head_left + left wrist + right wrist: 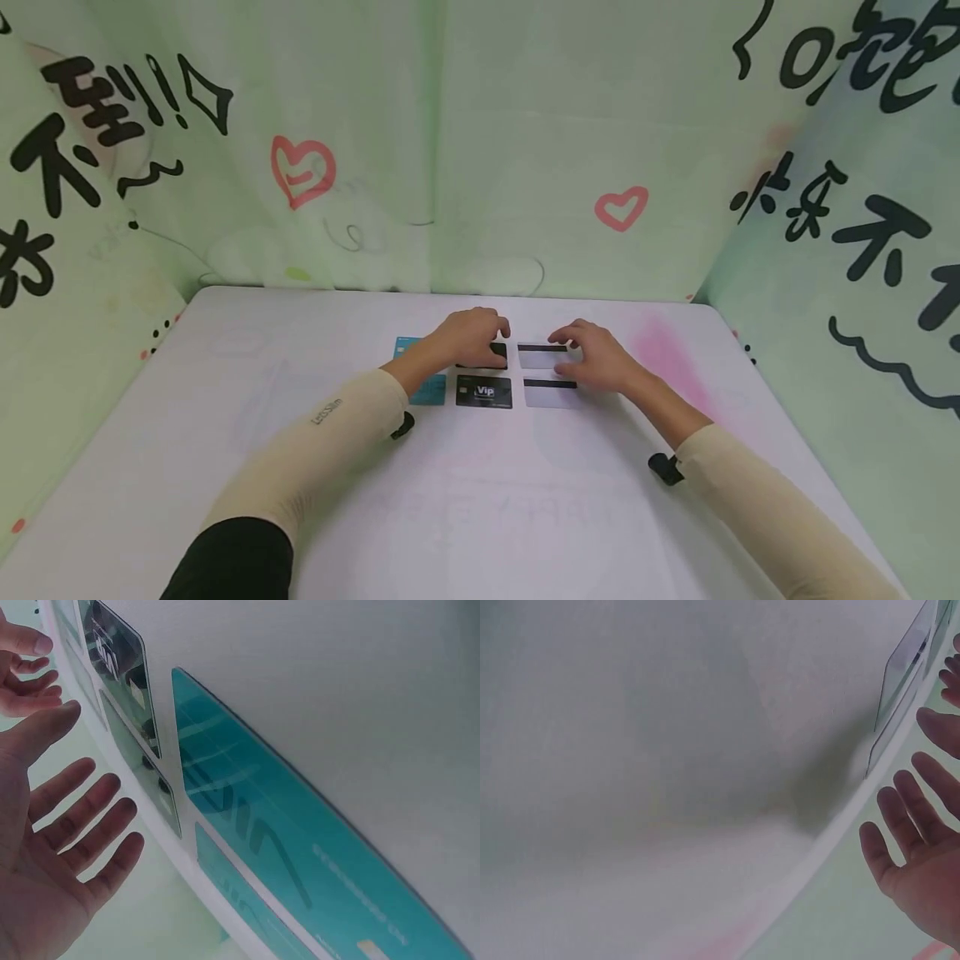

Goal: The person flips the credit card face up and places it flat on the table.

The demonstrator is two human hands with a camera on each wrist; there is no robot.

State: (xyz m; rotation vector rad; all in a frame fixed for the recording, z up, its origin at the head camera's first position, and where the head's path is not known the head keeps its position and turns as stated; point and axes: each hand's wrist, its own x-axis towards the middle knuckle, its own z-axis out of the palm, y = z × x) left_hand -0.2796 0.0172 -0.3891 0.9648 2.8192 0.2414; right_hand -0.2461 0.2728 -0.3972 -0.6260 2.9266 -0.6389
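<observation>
Green curtain (510, 125) behind, left hand (468, 336) partly hides a black card (501, 348).

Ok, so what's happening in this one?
Six cards lie on a white table in two rows of three: teal cards, black cards and pale striped cards. The person's left grip is over the far black card, the right grip over the pale pair's right side. Neither appears to hold anything.
</observation>
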